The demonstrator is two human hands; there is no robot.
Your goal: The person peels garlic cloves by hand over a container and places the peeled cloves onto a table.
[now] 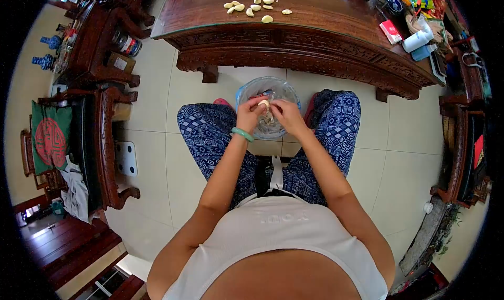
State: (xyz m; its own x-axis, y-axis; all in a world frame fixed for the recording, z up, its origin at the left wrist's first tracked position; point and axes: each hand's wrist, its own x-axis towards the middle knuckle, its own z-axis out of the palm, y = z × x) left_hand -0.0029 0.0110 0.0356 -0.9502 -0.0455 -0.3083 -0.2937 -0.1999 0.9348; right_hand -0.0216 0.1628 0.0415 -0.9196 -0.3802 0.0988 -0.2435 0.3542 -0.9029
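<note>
Over a lined waste bin (242,94) between the knees, my left hand (250,113) is closed on a pale garlic clove (264,104). A green bangle circles my left wrist. My right hand (287,116) is beside it, its fingers pinched at the clove's right side; whether they grip the clove or a bit of skin is too small to tell. Inside the bin, below my hands, lie pale scraps (269,125). Several peeled garlic cloves (255,7) lie on the dark wooden table (325,22) ahead.
At the table's right end are a white bottle (417,40), a red and white packet (390,32) and colourful bags (421,0). Carved wooden seats stand on both sides, one with a green cushion (52,134). A white scale (126,158) is on the tiled floor at left.
</note>
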